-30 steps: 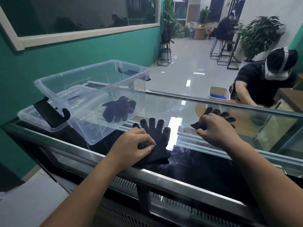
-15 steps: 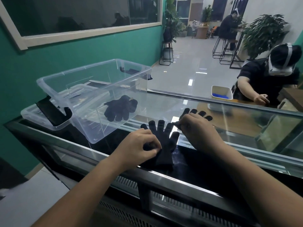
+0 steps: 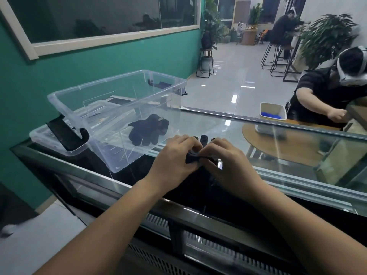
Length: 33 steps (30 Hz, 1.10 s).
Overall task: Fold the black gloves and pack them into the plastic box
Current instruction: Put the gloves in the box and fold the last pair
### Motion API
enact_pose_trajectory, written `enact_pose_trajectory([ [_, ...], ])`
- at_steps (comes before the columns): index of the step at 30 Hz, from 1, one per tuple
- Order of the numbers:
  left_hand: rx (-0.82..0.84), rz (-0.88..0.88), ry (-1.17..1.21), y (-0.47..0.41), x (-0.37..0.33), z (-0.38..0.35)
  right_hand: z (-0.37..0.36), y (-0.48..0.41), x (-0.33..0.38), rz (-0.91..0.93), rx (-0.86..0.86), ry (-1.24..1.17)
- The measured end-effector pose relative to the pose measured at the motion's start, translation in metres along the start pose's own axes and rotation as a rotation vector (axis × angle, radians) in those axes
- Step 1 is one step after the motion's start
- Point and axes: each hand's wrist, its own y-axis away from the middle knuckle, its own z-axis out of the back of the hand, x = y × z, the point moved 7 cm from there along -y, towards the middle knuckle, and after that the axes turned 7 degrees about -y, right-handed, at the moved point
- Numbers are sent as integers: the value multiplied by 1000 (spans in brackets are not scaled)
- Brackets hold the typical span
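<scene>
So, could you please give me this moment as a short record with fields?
surface: glass counter
box: clear plastic box, open, on the counter's left side
in box: one black glove bundle
left hand: grip pinching black gloves on the counter
right hand: grip pinching the same gloves from the other side
glove fingers: tips show past the hands
task state: gloves in the hands not yet in the box
</scene>
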Motion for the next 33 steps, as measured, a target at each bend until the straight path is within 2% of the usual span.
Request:
enact_pose_trajectory([
  [3, -56, -20, -27, -1, 1, 1, 17, 0, -5, -135, -173, -141],
  [5, -92, -3, -20, -3, 4, 5, 27, 2, -15, -259, -285, -154],
  [7, -128, 9, -15, -7, 7, 11, 29, 4, -25, -392, -302, -272],
  [10, -166, 22, 5, -13, 10, 20, 3, 8, -30, -691, -112, -766],
  [13, -209, 22, 14, -14, 9, 31, -28, 10, -19, -890, 156, -1097],
  [16, -248, 6, 1, -7, 7, 40, -39, 3, -17, -908, 248, -1256],
  [23, -212, -60, 9, 25, -4, 36, -47, -20, -19, -833, 275, -1586],
  [27, -177, -109, -14, 41, -14, 26, -52, -21, -21, -861, 308, -1651],
  [33, -105, -159, -47, 58, -22, 7, -57, -17, -43, -931, 218, -1624],
])
